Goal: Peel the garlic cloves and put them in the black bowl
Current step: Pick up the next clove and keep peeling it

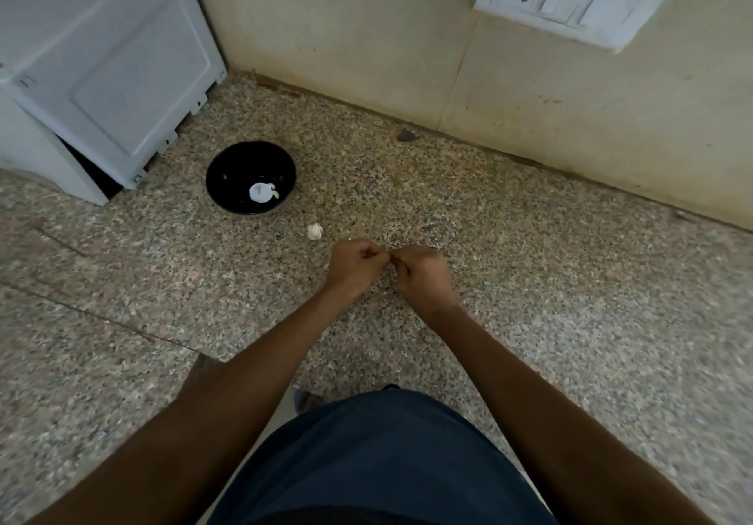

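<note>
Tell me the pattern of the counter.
The counter is speckled granite, beige with black and grey flecks, best seen in the head view.

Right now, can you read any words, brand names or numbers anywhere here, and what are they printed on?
No readable text in this view.
White appliance: plain panels, no label visible.
Switch plate: sockets and switches, no lettering legible.
Black bowl: no markings.
Granite counter: speckles only.

A speckled granite counter (529, 280) is stretching across the scene, meeting a cream tiled wall (366, 35) at the far side. A white switchboard (570, 1) is sitting far right; a white appliance (102, 56) is standing far left.
</note>
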